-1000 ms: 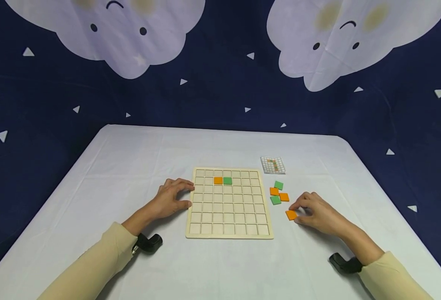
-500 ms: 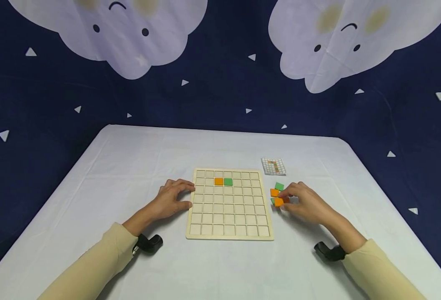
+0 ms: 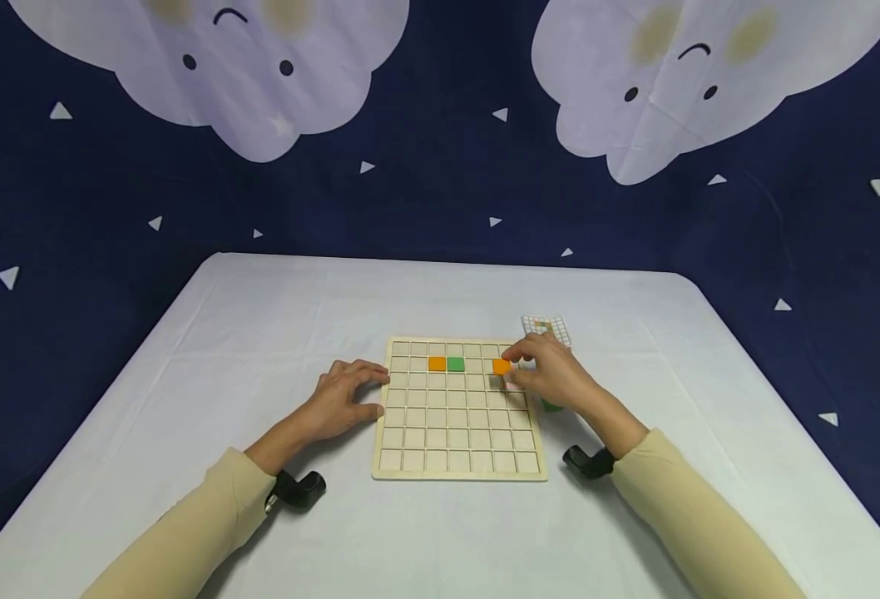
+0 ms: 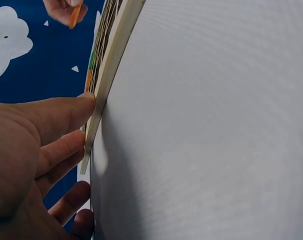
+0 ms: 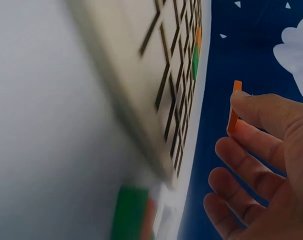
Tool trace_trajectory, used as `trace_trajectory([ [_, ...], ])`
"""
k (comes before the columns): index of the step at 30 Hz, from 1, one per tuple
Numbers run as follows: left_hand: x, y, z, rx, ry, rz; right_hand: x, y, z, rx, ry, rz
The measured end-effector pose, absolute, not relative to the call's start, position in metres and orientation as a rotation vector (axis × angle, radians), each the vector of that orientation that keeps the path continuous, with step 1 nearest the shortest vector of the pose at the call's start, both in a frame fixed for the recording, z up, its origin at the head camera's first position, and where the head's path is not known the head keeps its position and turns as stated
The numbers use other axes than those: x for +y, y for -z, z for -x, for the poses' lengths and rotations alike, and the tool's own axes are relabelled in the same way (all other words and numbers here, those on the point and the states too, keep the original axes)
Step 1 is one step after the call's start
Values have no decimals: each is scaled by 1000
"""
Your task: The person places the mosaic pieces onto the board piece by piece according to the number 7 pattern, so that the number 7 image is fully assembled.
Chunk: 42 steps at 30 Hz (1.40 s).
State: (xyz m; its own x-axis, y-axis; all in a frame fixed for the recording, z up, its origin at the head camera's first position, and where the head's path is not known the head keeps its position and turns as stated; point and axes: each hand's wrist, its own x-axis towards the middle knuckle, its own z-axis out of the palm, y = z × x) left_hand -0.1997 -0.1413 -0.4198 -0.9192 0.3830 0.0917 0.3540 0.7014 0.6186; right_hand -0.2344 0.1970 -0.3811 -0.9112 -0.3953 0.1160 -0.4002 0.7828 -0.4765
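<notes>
In the head view, a wooden grid board (image 3: pixel 446 439) lies on the white table. An orange square tile (image 3: pixel 437 363) and a green square tile (image 3: pixel 456 364) sit side by side in its second row from the far edge. My left hand (image 3: pixel 341 401) rests at the board's left edge, thumb and fingertips touching the rim. Over the board's far right part, my right hand (image 3: pixel 556 376) pinches another orange tile (image 5: pixel 234 107) between thumb and finger. The right wrist view has this tile raised above the board. Loose tiles beside the board are mostly hidden by my right hand.
A small card with a printed grid pattern (image 3: pixel 541 323) lies past the board's far right corner, partly covered by my right hand. Beside the board's right edge, a loose green tile (image 3: pixel 551 406) peeks out. A dark blue cloth (image 3: pixel 440 191) with clouds hangs behind the table.
My right hand has carried the orange tile from the table at the right, past the loose tiles, leftward and away over the board. My left hand stays at the board's edge.
</notes>
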Motion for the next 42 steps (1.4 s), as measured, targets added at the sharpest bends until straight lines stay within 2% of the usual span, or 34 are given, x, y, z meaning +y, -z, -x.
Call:
trace_trajectory([
  [13,-142,424,197,2845,-1042,-613,169,385,255,-3025,-830,-617],
  [42,-143,422,198,2873,-1038,-649,154,395,263,-3075,-657,-674],
])
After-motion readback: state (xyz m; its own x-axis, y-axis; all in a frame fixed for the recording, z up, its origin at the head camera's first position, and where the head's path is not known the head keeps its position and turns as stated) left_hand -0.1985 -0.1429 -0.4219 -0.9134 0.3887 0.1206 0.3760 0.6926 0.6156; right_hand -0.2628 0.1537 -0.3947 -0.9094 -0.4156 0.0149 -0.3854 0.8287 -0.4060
